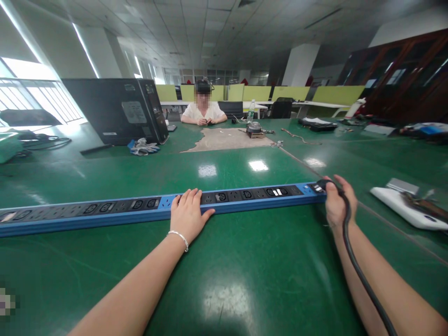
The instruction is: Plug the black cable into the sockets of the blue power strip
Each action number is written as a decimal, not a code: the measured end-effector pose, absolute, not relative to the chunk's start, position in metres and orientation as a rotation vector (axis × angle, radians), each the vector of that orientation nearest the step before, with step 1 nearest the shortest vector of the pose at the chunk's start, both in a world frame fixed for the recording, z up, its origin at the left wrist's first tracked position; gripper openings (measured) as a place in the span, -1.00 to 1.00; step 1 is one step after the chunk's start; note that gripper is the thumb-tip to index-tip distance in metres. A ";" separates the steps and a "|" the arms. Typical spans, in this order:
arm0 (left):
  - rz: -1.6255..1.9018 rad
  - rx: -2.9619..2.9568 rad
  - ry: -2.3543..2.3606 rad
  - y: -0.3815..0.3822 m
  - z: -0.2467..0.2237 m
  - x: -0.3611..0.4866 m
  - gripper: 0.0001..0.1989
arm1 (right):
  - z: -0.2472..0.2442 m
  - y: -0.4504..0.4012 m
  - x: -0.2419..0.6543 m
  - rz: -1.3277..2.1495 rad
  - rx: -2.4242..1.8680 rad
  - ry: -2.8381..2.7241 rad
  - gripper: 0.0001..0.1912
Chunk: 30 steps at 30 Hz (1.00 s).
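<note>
A long blue power strip with black socket panels lies across the green table. My left hand rests on its middle, fingers over the top and thumb along the near side. At the strip's right end, my right hand is closed around a black plug, which is at the end socket; whether it is fully seated cannot be told. From the plug a thick black cable runs down over my right forearm.
Black computer case at the back left, with gloves beside it. A person sits across the green table. A bottle stands behind a small device. White object at right.
</note>
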State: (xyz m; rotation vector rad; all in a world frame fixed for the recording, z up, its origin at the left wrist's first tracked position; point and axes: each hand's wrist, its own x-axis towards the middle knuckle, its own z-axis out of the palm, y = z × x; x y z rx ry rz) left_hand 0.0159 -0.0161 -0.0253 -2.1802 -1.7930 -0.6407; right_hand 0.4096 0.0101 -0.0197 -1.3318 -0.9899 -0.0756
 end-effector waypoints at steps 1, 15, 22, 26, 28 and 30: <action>-0.644 -2.179 -1.792 -0.016 -0.025 0.016 -0.42 | -0.023 0.011 0.414 -0.040 -1.348 -1.014 -0.53; -0.628 -2.180 -1.781 -0.017 -0.024 0.016 -0.42 | -0.019 0.014 0.416 -0.103 -1.652 -1.442 -0.61; -0.621 -2.183 -1.790 -0.017 -0.022 0.016 -0.42 | -0.027 0.010 0.414 -0.156 -1.717 -1.374 -0.60; -0.616 -2.181 -1.796 -0.018 -0.022 0.016 -0.43 | -0.031 0.010 0.415 -0.173 -1.718 -1.350 -0.59; -0.613 -2.178 -1.796 -0.018 -0.022 0.016 -0.44 | -0.032 0.010 0.416 -0.180 -1.726 -1.344 -0.60; -0.611 -2.177 -1.795 -0.017 -0.022 0.016 -0.44 | -0.032 0.010 0.416 -0.169 -1.743 -1.356 -0.60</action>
